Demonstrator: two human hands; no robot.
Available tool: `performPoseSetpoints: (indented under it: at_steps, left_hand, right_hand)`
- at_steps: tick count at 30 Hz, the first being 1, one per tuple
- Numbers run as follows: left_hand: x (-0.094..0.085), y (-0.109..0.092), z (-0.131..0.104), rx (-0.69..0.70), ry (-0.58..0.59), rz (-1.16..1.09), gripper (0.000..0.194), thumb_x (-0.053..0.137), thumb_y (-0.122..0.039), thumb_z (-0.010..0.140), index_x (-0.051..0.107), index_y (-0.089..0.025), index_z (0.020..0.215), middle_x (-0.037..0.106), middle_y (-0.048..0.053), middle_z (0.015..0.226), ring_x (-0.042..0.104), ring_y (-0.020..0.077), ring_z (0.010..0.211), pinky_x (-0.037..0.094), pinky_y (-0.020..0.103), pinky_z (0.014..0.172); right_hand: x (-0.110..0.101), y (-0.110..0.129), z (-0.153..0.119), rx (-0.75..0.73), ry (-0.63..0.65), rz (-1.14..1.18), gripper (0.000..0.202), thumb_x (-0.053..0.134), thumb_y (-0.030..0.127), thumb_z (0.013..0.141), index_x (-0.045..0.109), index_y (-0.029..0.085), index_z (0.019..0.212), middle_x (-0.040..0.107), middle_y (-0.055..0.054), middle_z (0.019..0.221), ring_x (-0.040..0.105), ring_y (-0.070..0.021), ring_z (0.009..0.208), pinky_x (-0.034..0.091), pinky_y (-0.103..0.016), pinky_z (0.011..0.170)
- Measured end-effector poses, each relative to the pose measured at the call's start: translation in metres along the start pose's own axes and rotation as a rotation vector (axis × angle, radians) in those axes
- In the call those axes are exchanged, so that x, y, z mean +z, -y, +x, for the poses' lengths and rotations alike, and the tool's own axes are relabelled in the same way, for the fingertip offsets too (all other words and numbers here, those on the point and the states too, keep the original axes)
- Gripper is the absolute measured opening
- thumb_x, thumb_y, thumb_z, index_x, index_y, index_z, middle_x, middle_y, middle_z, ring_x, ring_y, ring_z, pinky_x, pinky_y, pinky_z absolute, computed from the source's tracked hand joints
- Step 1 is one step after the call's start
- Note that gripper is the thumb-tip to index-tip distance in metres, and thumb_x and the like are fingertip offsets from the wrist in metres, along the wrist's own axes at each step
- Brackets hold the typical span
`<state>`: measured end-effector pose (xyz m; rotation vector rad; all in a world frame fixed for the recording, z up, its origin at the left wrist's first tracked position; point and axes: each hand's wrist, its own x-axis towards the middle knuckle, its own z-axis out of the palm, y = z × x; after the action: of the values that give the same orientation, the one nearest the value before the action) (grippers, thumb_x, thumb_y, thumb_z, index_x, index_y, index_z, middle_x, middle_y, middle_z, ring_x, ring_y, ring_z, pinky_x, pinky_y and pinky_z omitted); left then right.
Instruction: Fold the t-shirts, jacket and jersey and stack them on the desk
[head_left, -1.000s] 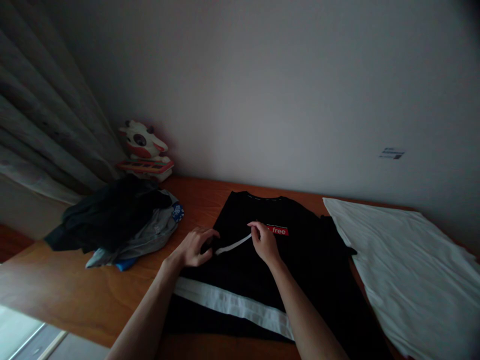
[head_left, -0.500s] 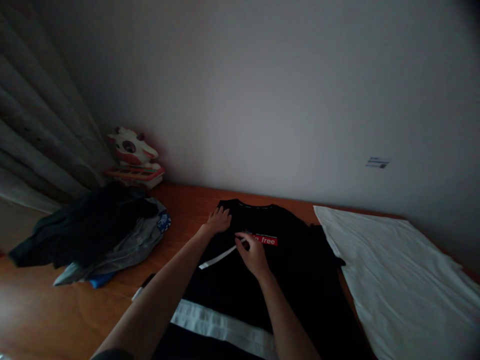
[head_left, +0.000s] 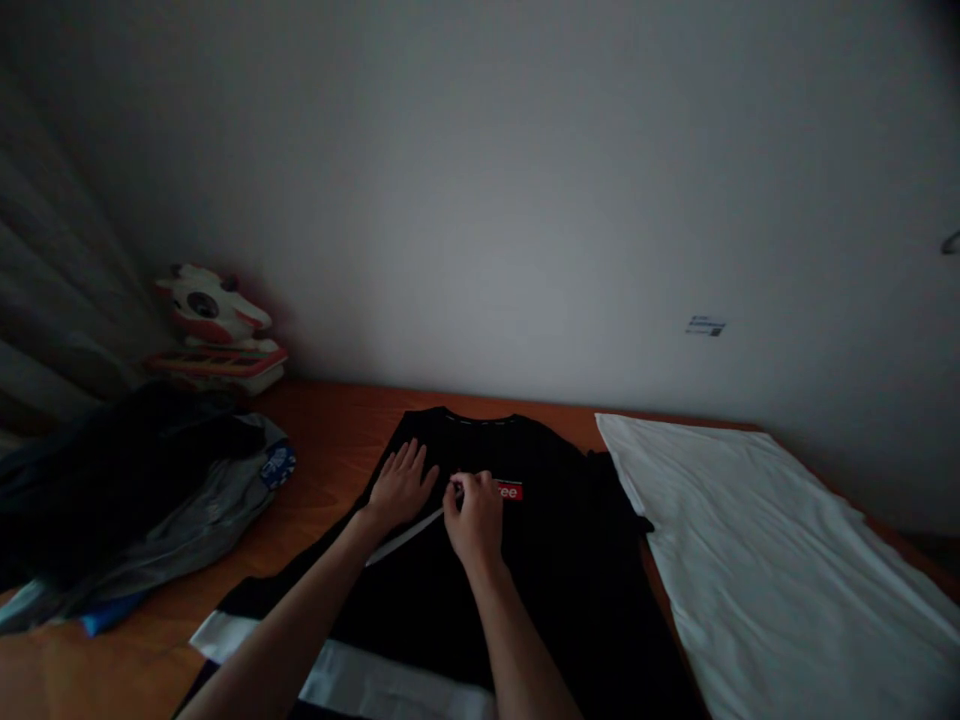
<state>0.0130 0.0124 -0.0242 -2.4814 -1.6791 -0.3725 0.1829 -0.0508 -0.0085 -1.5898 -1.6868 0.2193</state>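
A black long-sleeved shirt (head_left: pixel 555 560) lies spread in front of me, with a red printed label (head_left: pixel 511 491) on its chest and a white band (head_left: pixel 390 685) across its lower part. My left hand (head_left: pixel 401 485) rests flat on its upper left side, fingers apart. Close by, my right hand (head_left: pixel 474 515) is closed in a pinch over the chest, covering part of the label. A thin white strip (head_left: pixel 405 537) runs from those fingertips down to the left; whether it belongs to the shirt is unclear. The pinched cloth itself is mostly hidden.
To the right lies a white garment (head_left: pixel 765 540), its edge near the shirt. Dark and grey clothes (head_left: pixel 172 500) are heaped at the left. A cow-shaped toy keyboard (head_left: pixel 217 320) stands behind them by the wall, beside a curtain (head_left: pixel 60 260).
The view has turned right and things sit farther left. A sleeve with a white cuff now shows stretched out at the left. My right hand has moved nearer my left hand, still pinching.
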Motion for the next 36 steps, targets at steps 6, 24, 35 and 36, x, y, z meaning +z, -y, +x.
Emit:
performPoseSetpoints:
  at_steps: [6,24,35,36]
  left_hand:
    - [0.007,0.008,-0.009,-0.062,0.028,0.020,0.054,0.041,-0.042,0.099,0.058,-0.015,0.142,0.045,0.019,0.158,0.035,0.0362,0.151,0.031,0.057,0.119]
    - [-0.014,0.046,-0.021,0.043,0.082,0.123,0.043,0.042,-0.028,0.096,0.068,-0.025,0.130,0.050,0.011,0.156,0.039,0.0360,0.148,0.033,0.059,0.117]
    - [-0.035,-0.029,-0.025,-0.020,-0.036,0.013,0.048,0.037,-0.037,0.100,0.065,-0.020,0.134,0.057,0.015,0.150,0.053,0.0343,0.137,0.039,0.055,0.114]
    - [-0.032,-0.035,-0.027,-0.036,-0.010,-0.005,0.049,0.037,-0.039,0.101,0.063,-0.021,0.137,0.054,0.014,0.152,0.049,0.0353,0.141,0.035,0.059,0.116]
  right_hand:
    - [-0.006,0.000,0.006,0.044,0.123,0.137,0.014,0.059,0.030,0.095,0.069,0.021,0.099,0.076,-0.009,0.091,0.070,-0.0239,0.088,0.050,-0.036,0.084]
    - [-0.192,-0.154,0.033,0.569,0.191,-0.466,0.055,0.047,0.063,0.093,0.077,0.017,0.094,0.077,-0.023,0.096,0.075,-0.0347,0.093,0.051,-0.040,0.075]
    - [-0.166,-0.166,0.023,0.571,0.030,-0.198,0.021,0.071,0.037,0.071,0.063,0.023,0.058,0.064,-0.002,0.054,0.070,-0.0237,0.069,0.046,-0.028,0.063]
    - [-0.165,-0.165,0.023,0.556,0.003,-0.171,0.019,0.067,0.033,0.073,0.063,0.023,0.059,0.062,-0.001,0.053,0.069,-0.0223,0.067,0.046,-0.027,0.062]
